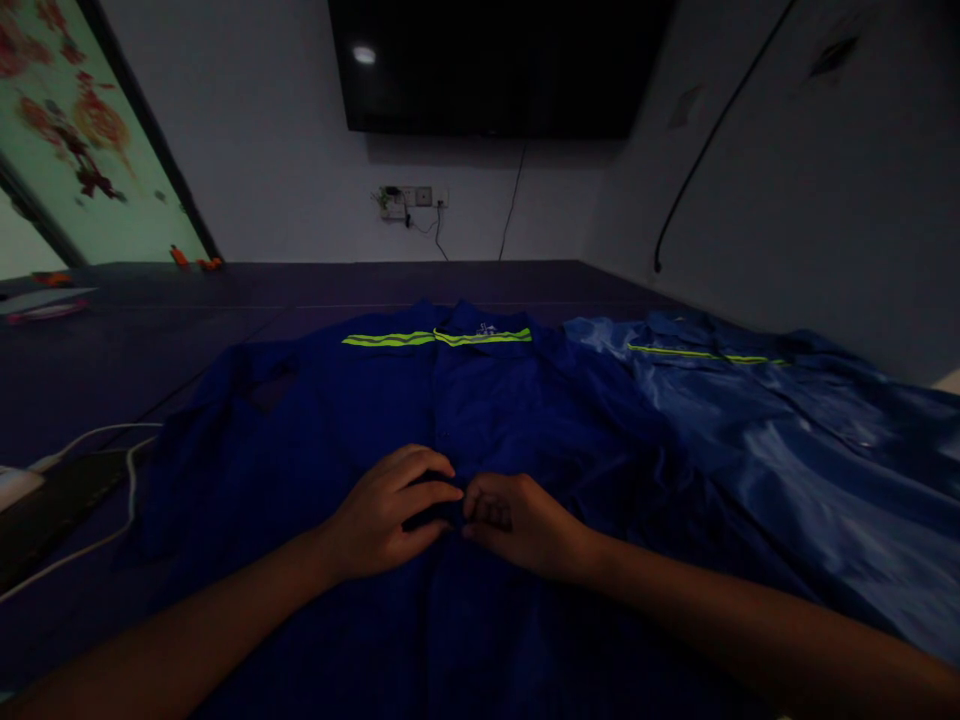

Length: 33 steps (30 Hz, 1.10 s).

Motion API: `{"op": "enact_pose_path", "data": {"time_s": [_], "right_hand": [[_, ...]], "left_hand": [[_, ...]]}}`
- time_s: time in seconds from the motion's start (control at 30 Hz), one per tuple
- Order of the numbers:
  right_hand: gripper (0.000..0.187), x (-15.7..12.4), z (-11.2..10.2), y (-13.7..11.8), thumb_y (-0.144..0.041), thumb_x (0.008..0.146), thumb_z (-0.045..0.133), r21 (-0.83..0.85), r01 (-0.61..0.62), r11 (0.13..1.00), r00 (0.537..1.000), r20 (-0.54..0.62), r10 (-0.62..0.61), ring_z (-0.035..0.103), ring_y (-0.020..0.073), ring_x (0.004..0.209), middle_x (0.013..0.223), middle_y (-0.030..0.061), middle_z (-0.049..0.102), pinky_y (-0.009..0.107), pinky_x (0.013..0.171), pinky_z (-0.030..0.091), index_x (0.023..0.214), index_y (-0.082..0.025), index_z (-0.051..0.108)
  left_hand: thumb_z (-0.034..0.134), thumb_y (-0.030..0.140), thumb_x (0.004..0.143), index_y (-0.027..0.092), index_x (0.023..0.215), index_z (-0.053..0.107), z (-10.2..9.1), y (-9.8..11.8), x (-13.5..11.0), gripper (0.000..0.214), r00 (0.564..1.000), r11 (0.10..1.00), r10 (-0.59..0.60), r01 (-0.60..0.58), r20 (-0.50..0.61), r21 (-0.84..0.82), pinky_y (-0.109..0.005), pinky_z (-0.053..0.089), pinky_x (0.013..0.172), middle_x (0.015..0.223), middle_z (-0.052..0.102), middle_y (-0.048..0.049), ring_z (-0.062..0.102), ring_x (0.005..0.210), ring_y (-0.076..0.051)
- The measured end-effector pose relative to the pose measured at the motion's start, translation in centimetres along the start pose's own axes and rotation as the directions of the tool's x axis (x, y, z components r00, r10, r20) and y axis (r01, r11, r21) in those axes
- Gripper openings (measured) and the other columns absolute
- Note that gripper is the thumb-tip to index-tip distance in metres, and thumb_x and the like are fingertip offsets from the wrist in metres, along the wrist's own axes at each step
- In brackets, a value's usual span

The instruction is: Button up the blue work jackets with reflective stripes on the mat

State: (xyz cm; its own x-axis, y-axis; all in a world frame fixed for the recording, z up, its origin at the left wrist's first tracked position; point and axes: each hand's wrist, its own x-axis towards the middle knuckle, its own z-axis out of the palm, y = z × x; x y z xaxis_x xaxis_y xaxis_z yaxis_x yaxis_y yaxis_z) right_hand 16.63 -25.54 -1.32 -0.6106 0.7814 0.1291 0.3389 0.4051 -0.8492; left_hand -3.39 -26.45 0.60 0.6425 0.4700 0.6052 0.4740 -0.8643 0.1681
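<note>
A dark blue work jacket [375,400] lies spread front side up before me, with yellow-green reflective strips across its chest and small white lettering above one of them. Both hands meet at its front opening, about halfway down. My left hand [386,510] has thumb and fingers bent around a bit of cloth at the front edge, with gaps between the fingers. Facing it, my right hand [529,525] pinches the same edge, its fingers curled in. The fingertips of the two hands almost touch. Any button between them is too dark to make out.
On the right lies a lighter blue garment [720,420] with a yellow strip, overlapping the jacket's side. A white cable [131,480] and a dark flat object [67,510] are at left. A wall-mounted screen [502,70] and sockets [412,197] are beyond.
</note>
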Motion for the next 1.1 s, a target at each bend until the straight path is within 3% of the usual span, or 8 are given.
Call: {"op": "enact_pose_path", "data": {"time_s": [0.13,0.57,1.1], "right_hand": [[0.013,-0.04,0.05,0.29,-0.011,0.069,0.056,0.011,0.026,1.0,1.0,0.014,-0.026,0.047,0.0055,0.046,0.055,-0.0065,0.051,0.015,0.044,0.033,0.079,-0.017,0.052],[0.014,0.01,0.11,0.25,-0.01,0.068,0.055,0.021,0.018,1.0,1.0,-0.008,-0.018,0.048,0.0057,0.047,0.055,-0.0062,0.051,0.015,0.042,0.034,0.08,-0.017,0.053],[0.014,-0.17,0.02,-0.26,-0.011,0.069,0.056,-0.049,0.022,0.999,0.999,-0.038,-0.024,0.049,0.0056,0.047,0.058,-0.0055,0.053,0.015,0.043,0.034,0.082,-0.018,0.054]], "left_hand": [[0.059,0.016,0.073,0.019,0.091,0.059,0.1,-0.13,-0.04,0.018,1.0,1.0,0.028,-0.028,0.008,0.014,-0.038,0.044,0.085,0.105,0.058,-0.0068,0.05,0.1,-0.019],[0.057,0.015,0.072,0.018,0.081,0.058,0.09,-0.23,-0.07,0.009,0.997,1.0,-0.001,-0.002,0.079,0.029,-0.033,0.043,0.084,0.095,0.061,-0.0046,0.051,0.098,-0.018],[0.049,0.012,0.076,0.016,0.087,0.058,0.12,-0.18,0.14,0.015,0.989,0.998,0.023,-0.014,0.148,-0.058,-0.029,0.047,0.072,0.081,0.063,-0.0042,0.056,0.079,-0.015]]}}
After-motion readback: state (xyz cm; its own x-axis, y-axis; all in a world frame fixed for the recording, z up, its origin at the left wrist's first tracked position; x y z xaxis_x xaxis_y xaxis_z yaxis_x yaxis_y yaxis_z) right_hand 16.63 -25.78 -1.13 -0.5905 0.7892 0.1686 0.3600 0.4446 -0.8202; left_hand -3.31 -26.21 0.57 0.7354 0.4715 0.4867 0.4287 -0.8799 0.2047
